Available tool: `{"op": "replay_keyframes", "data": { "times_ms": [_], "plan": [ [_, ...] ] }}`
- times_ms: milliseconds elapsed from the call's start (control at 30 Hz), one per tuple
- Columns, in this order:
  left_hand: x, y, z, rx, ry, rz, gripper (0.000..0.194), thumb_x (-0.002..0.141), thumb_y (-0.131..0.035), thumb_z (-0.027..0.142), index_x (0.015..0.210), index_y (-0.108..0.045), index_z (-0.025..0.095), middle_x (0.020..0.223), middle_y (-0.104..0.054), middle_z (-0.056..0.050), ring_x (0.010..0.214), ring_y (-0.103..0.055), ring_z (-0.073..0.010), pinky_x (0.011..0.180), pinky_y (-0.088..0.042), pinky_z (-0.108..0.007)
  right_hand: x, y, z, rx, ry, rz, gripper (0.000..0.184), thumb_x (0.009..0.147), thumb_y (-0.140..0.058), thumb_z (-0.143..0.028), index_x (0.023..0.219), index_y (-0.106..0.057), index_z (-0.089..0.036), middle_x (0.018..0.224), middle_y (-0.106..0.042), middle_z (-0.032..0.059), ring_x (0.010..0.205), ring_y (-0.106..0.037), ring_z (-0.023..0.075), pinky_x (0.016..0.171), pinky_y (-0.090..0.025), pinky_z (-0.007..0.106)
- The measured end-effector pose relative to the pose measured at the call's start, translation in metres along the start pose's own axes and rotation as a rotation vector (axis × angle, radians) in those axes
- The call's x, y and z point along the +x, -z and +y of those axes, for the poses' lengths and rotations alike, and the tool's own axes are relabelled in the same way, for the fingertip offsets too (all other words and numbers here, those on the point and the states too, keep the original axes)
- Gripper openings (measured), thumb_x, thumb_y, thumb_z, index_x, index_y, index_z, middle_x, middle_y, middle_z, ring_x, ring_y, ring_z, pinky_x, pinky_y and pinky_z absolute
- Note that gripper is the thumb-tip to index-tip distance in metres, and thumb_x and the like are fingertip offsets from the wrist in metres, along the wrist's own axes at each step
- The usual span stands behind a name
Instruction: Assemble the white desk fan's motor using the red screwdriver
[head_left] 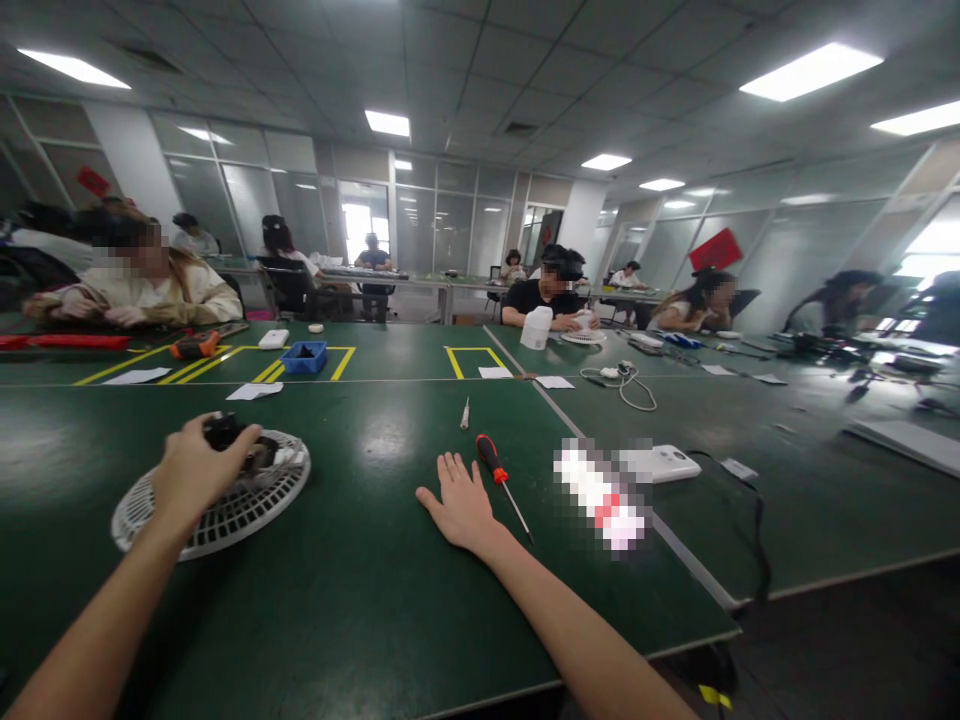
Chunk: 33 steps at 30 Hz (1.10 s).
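On the green table at the left lies a round white fan grille point(225, 525). My left hand point(193, 468) is closed around the black fan motor point(222, 430) at its middle, thumb to the right; the palm hides part of it. Palm down on the tabletop, my right hand point(459, 505) rests with fingers stretched and holds nothing. Just right of those fingers is a screwdriver point(491, 458) with a black and red handle, its shaft pointing toward me. Beyond them lies a small, clear-handled screwdriver point(465, 413).
A blue bin point(304, 358) stands beyond the grille, near yellow tape marks. To the right are a blurred-out phone-like object point(600, 495), a white power bank or similar point(667, 464) with a black cable, and a coiled cord point(637, 395). A white bottle point(535, 328) and co-workers are across the table.
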<state>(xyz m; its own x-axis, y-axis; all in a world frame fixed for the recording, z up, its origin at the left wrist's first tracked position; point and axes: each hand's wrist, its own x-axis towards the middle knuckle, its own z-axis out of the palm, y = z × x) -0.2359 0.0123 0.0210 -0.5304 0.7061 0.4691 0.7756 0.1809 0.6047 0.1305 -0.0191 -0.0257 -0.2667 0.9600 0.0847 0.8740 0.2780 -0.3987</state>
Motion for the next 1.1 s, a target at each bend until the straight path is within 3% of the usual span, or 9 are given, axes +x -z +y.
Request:
{"op": "replay_keyframes", "data": {
  "times_ms": [33,67,133,233,400,467,600,833,1100],
  "plan": [
    [-0.009,-0.007,0.019,-0.002,0.11,-0.085,0.066,0.068,-0.071,0.066,0.11,-0.061,0.015,0.109,-0.068,-0.014,0.11,-0.065,-0.0443,0.091,-0.054,-0.067,0.001,0.0,0.001,0.042,0.003,0.016,0.075,0.102,-0.039,-0.053,0.158,-0.034,-0.003,0.165,-0.03,0.022,0.158,-0.021,0.032,0.128,-0.009,0.055],
    [-0.019,-0.013,0.038,-0.04,0.129,-0.128,0.068,0.071,-0.069,0.064,0.118,-0.061,0.016,0.118,-0.067,-0.016,0.116,-0.064,-0.043,0.097,-0.053,-0.063,0.002,0.0,0.003,0.096,0.005,0.039,0.073,0.102,-0.04,-0.052,0.158,-0.035,-0.005,0.165,-0.032,0.021,0.157,-0.021,0.0318,0.127,-0.011,0.055],
    [-0.041,-0.028,0.074,-0.166,0.04,-0.159,0.071,0.076,-0.064,0.063,0.132,-0.059,0.018,0.133,-0.062,-0.017,0.126,-0.06,-0.0397,0.108,-0.048,-0.058,0.005,-0.001,0.005,0.228,0.007,0.107,0.071,0.102,-0.041,-0.052,0.158,-0.037,-0.008,0.165,-0.033,0.0191,0.157,-0.021,0.0312,0.127,-0.015,0.055],
    [-0.075,-0.054,0.113,-0.345,-0.106,-0.188,0.075,0.076,-0.068,0.056,0.141,-0.054,0.02,0.137,-0.058,-0.016,0.127,-0.059,-0.0368,0.113,-0.045,-0.055,0.007,0.0,0.007,0.416,0.027,0.272,0.072,0.102,-0.04,-0.054,0.159,-0.036,-0.01,0.166,-0.033,0.017,0.158,-0.02,0.0295,0.127,-0.018,0.054],
    [-0.125,-0.093,0.146,-0.529,-0.429,-0.149,0.064,0.083,-0.067,0.041,0.141,-0.052,0.021,0.134,-0.059,-0.014,0.128,-0.057,-0.0328,0.113,-0.045,-0.054,0.009,0.002,0.01,0.557,0.116,0.516,0.07,0.103,-0.038,-0.056,0.16,-0.036,-0.016,0.166,-0.034,0.0121,0.159,-0.018,0.0262,0.129,-0.016,0.052],
    [-0.139,-0.099,0.154,-0.53,-0.517,-0.122,0.064,0.085,-0.066,0.037,0.144,-0.047,0.021,0.139,-0.056,-0.015,0.132,-0.054,-0.0332,0.114,-0.043,-0.056,0.009,0.003,0.012,0.584,0.13,0.548,0.068,0.102,-0.038,-0.057,0.158,-0.04,-0.018,0.164,-0.039,0.0116,0.158,-0.022,0.0263,0.128,-0.018,0.052],
    [-0.152,-0.097,0.159,-0.544,-0.565,-0.096,0.067,0.087,-0.065,0.035,0.148,-0.041,0.022,0.141,-0.054,-0.015,0.133,-0.053,-0.0324,0.112,-0.045,-0.055,0.008,0.006,0.016,0.602,0.13,0.567,0.064,0.102,-0.04,-0.056,0.153,-0.048,-0.018,0.159,-0.047,0.0121,0.155,-0.031,0.0269,0.127,-0.023,0.051],
    [-0.145,-0.088,0.149,-0.528,-0.652,-0.116,0.063,0.085,-0.064,0.032,0.144,-0.046,0.02,0.136,-0.059,-0.015,0.126,-0.058,-0.0318,0.108,-0.048,-0.053,0.01,0.01,0.016,0.56,0.129,0.562,0.054,0.097,-0.051,-0.036,0.147,-0.057,-0.017,0.151,-0.056,0.0115,0.147,-0.045,0.0257,0.124,-0.031,0.046],
    [-0.139,-0.083,0.139,-0.424,-0.759,-0.252,0.076,0.09,-0.063,0.042,0.157,-0.031,0.023,0.153,-0.048,-0.017,0.138,-0.051,-0.0342,0.113,-0.045,-0.055,0.004,0.021,0.009,0.419,0.2,0.627,0.052,0.092,-0.049,-0.023,0.142,-0.061,-0.018,0.145,-0.062,0.0117,0.142,-0.051,0.0241,0.122,-0.035,0.045]
  ]
}}
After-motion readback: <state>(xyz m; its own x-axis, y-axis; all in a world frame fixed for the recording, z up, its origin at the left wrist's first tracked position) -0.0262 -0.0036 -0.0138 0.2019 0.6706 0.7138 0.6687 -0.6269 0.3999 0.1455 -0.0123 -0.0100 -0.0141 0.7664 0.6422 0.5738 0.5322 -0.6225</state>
